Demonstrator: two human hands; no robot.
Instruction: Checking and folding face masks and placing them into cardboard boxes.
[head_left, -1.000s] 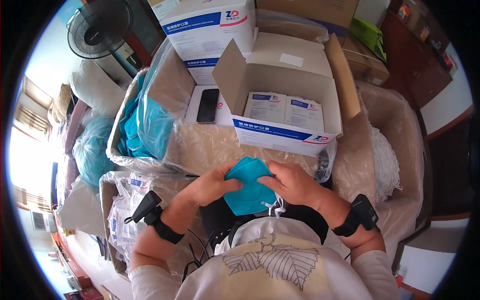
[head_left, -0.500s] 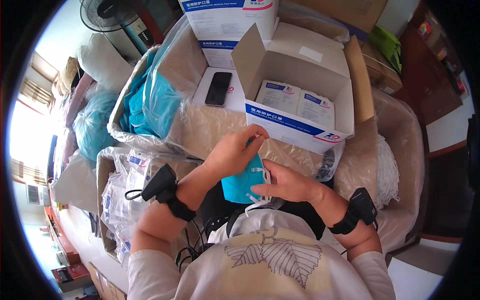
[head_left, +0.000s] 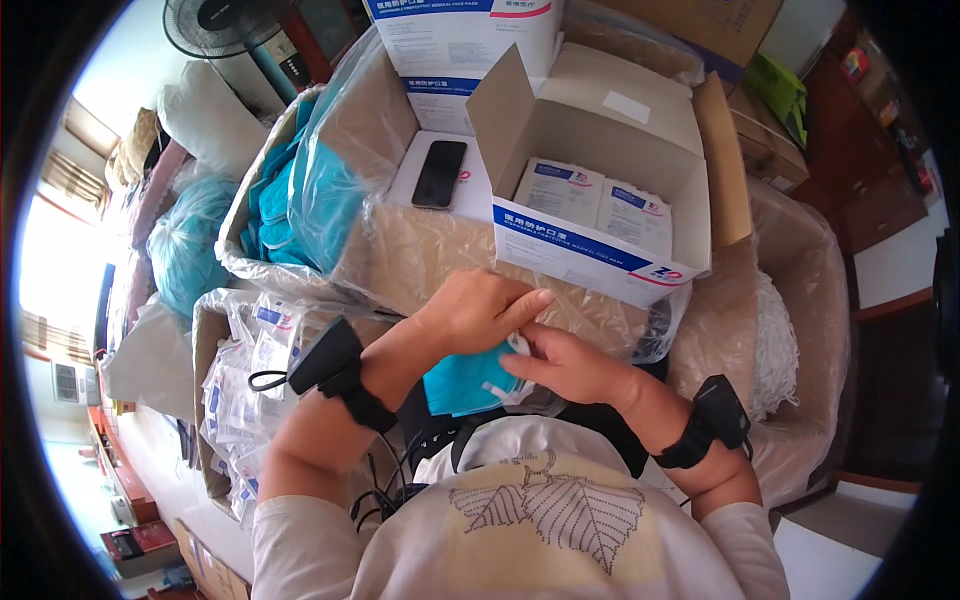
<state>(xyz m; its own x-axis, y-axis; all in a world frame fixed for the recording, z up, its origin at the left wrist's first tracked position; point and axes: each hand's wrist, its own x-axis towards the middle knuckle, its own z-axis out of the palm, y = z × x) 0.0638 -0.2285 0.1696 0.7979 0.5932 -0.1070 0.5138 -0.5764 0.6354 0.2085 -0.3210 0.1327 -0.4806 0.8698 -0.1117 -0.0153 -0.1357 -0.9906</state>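
Blue mask [head_left: 462, 385] — in right hand [head_left: 572, 362], white strap [head_left: 518, 345] pinched | left hand [head_left: 482, 310] — curled, grip hidden

One fisheye view from the head, downward, close over left hand [head_left: 484, 308] and right hand [head_left: 567, 362]

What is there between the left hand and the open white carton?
In the head view, no separate object shows between the left hand and the open white carton, only brown plastic-covered cardboard.

Homelike workroom, by its fan [head_left: 225, 22], curtained window [head_left: 55, 265], wooden cabinet [head_left: 868, 175] and plastic-lined cartons [head_left: 812, 275].
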